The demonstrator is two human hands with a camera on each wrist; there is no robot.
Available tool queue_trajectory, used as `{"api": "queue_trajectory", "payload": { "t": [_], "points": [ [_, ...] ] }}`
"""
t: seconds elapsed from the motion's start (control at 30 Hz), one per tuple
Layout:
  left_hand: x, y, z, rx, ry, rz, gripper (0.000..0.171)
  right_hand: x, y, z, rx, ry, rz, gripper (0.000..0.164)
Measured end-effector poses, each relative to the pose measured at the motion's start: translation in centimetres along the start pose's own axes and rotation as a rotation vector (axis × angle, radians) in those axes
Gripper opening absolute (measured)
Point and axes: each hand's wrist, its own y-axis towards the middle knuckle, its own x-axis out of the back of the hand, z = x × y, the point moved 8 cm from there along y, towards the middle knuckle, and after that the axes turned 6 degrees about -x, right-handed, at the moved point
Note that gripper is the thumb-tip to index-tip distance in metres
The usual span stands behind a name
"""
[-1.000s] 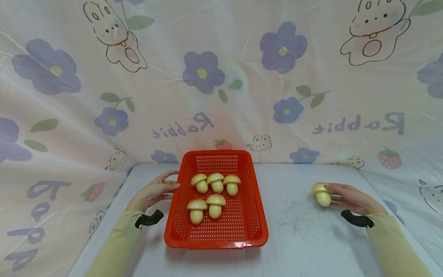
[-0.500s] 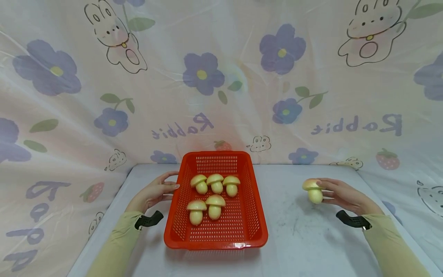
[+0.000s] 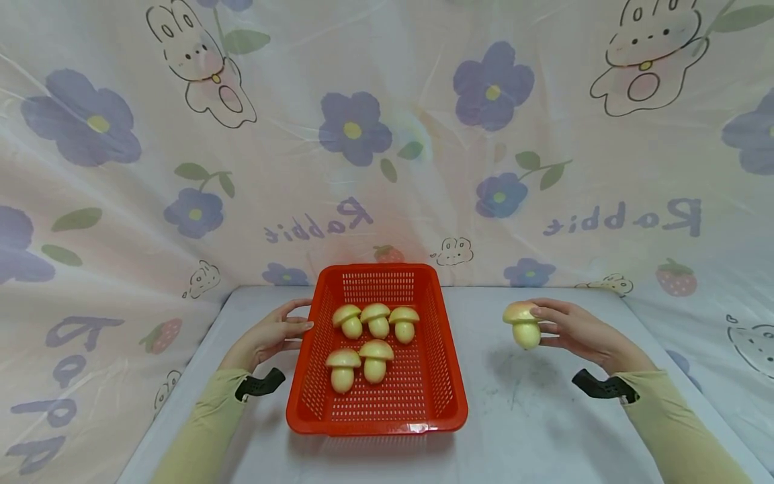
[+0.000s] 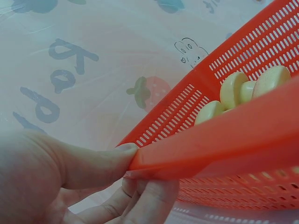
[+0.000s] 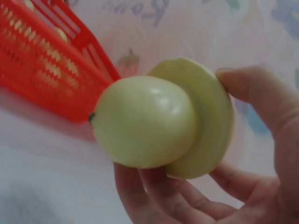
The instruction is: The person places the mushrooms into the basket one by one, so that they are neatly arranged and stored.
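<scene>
A red plastic basket (image 3: 429,376) with slotted walls stands on the table, several pale yellow toy mushrooms (image 3: 376,359) lying inside it in two rows. My left hand (image 3: 269,336) pinches the basket's left rim, thumb above and fingers beneath, as the left wrist view shows. To the right of the basket, my right hand (image 3: 583,333) grips one more toy mushroom (image 3: 525,326) above the table. Its cap is tinged orange and its round stem points down. In the right wrist view, the thumb presses the cap and the fingers curl under the mushroom (image 5: 145,123).
The white table (image 3: 502,430) ends at a hanging curtain (image 3: 417,188) printed with rabbits, flowers and strawberries. That curtain also closes off the left and right sides. A black strap (image 3: 605,386) sits on the right wrist, another black strap (image 3: 260,384) on the left.
My right hand has moved left toward the basket and risen, carrying the toy mushroom off the table. The left hand and the basket have stayed in place.
</scene>
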Motion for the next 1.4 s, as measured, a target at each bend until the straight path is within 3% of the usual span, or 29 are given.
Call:
{"api": "queue_trajectory", "payload": {
  "t": [0.27,0.63,0.93,1.4],
  "points": [
    [0.0,0.0,0.1,0.000,-0.008,0.002,0.066,-2.5,0.1,1.8,0.008,-0.003,-0.002,0.062],
    [0.0,0.1,0.1,0.004,-0.024,0.007,0.066,-5.7,1.2,4.0,0.019,0.022,0.061,0.061],
    [0.0,-0.1,-0.1,0.010,-0.014,-0.001,0.067,-8.9,2.8,5.0,0.049,0.034,0.173,0.053],
    [0.0,0.1,0.1,0.000,-0.013,0.001,0.064,-13.3,4.5,5.5,0.017,0.034,0.249,0.049]
  ]
}}
